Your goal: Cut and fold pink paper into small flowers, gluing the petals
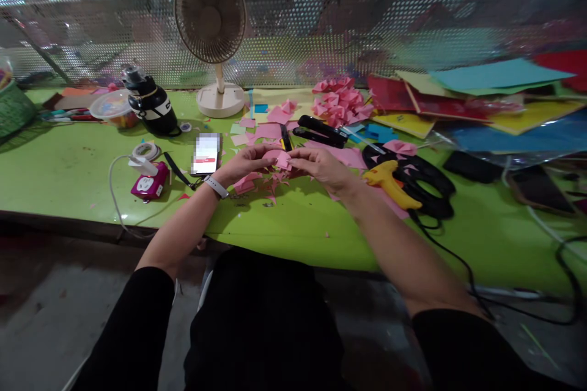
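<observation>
Between my two hands, above the green table [284,223], is a small folded piece of pink paper [283,160]. My left hand [250,163] pinches its left side with thumb and fingers, and my right hand [318,166] pinches its right side. Pink paper scraps [247,182] lie around and below the hands. Just behind them is a yellow-and-black cutter [285,138], partly hidden by the fingers. A black stapler [321,131] rests behind my right hand. Farther back stands a heap of folded pink paper pieces [342,101].
A yellow glue gun [392,184] with a black cord lies right of my right arm. Left are a lit phone [206,154], a purple power adapter [150,182], a tape roll [145,151] and a black bottle [151,107]. A fan [221,101] stands behind; coloured sheets [499,76] are stacked right.
</observation>
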A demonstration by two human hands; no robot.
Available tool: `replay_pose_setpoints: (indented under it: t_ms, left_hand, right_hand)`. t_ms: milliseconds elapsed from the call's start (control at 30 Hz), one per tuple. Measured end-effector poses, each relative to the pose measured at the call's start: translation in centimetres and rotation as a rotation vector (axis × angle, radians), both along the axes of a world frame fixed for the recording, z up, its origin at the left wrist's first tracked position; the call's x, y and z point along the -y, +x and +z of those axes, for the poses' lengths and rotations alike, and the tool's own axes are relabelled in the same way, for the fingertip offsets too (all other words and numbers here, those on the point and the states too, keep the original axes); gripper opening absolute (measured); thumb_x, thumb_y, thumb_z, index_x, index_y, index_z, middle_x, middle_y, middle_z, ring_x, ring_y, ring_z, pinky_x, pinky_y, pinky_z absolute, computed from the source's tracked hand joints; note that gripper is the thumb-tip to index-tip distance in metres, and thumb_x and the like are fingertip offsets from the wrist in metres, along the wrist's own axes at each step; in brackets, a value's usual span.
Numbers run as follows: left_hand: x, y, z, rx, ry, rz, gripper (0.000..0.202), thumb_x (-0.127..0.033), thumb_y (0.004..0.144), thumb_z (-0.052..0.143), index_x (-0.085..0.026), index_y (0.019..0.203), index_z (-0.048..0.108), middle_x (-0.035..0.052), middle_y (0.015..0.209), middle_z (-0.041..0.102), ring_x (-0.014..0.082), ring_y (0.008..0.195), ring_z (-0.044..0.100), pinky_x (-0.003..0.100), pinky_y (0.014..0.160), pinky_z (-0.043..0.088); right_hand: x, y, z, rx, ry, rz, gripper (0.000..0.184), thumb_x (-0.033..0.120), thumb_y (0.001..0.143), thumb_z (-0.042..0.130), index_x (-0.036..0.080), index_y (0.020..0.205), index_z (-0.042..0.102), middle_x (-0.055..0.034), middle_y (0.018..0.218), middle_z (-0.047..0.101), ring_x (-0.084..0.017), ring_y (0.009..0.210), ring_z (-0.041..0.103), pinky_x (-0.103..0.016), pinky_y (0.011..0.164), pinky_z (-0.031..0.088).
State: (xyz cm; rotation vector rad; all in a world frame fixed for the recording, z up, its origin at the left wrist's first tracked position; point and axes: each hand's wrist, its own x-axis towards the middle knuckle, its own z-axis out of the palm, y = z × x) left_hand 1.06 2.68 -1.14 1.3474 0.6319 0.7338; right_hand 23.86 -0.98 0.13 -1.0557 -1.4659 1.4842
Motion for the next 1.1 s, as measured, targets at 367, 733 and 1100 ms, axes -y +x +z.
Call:
replay_pose_setpoints:
  t_ms: [367, 733, 1100]
  left_hand:
    - [0.15, 0.07, 0.06, 0.025, -0.006, -0.006, 0.046, -0.032, 0.077, 0.084, -0.019, 0.119, 0.071, 0.0047, 0.098, 0.073, 0.0083, 0.074, 0.064, 0.024, 0.071, 0.052]
    - [0.14, 0.13, -0.04, 0.009, -0.004, 0.003, 0.042, -0.029, 0.079, 0.082, -0.018, 0.118, 0.071, 0.0050, 0.097, 0.073, 0.0087, 0.074, 0.064, 0.025, 0.073, 0.052]
    - [0.07, 0.11, -0.05, 0.000, -0.008, 0.008, 0.045, -0.030, 0.078, 0.083, -0.019, 0.120, 0.071, 0.0051, 0.099, 0.073, 0.0092, 0.076, 0.065, 0.024, 0.072, 0.052]
  right_hand:
    - [-0.01, -0.16, -0.07, -0.024, -0.042, -0.035, 0.022, 0.038, 0.077, 0.083, 0.021, 0.090, 0.077, -0.0043, 0.082, 0.077, -0.017, 0.073, 0.071, -0.041, 0.084, 0.063]
    - [-0.24, -0.09, -0.31, -0.018, -0.046, -0.043, 0.023, 0.038, 0.076, 0.083, 0.021, 0.089, 0.076, -0.0032, 0.078, 0.075, -0.016, 0.068, 0.069, -0.040, 0.079, 0.064]
    - [-0.27, -0.16, -0.28, -0.021, -0.053, -0.041, 0.022, 0.036, 0.076, 0.083, 0.020, 0.089, 0.076, -0.0045, 0.079, 0.075, -0.018, 0.070, 0.071, -0.043, 0.079, 0.064]
